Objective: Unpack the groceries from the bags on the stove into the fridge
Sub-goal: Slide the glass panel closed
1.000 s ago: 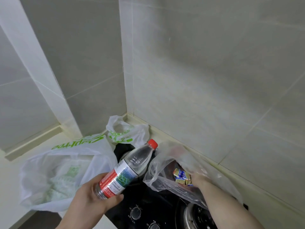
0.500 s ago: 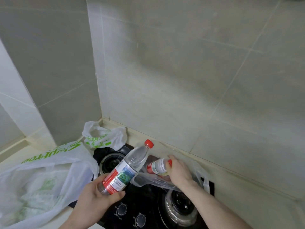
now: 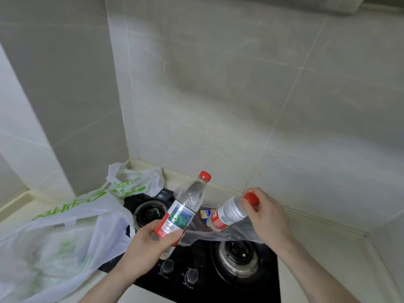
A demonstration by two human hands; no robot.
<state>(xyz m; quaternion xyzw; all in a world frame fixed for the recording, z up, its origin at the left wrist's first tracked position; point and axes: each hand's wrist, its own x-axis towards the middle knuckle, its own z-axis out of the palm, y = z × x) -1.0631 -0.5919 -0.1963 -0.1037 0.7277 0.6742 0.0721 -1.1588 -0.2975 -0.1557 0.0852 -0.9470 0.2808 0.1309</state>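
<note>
Pretty clearly a home kitchen, a small one. There's a black glass gas stove (image 3: 218, 278) set into a pale countertop (image 3: 328, 259), with two burners and two knobs (image 3: 179, 271) at the front edge. Big grey tiles (image 3: 218, 95) cover the walls right down into the corner, and the edge of a range hood (image 3: 295, 5) shows up top. Shopping bags (image 3: 65, 237) dumped on the stove give it that lived-in look
</note>
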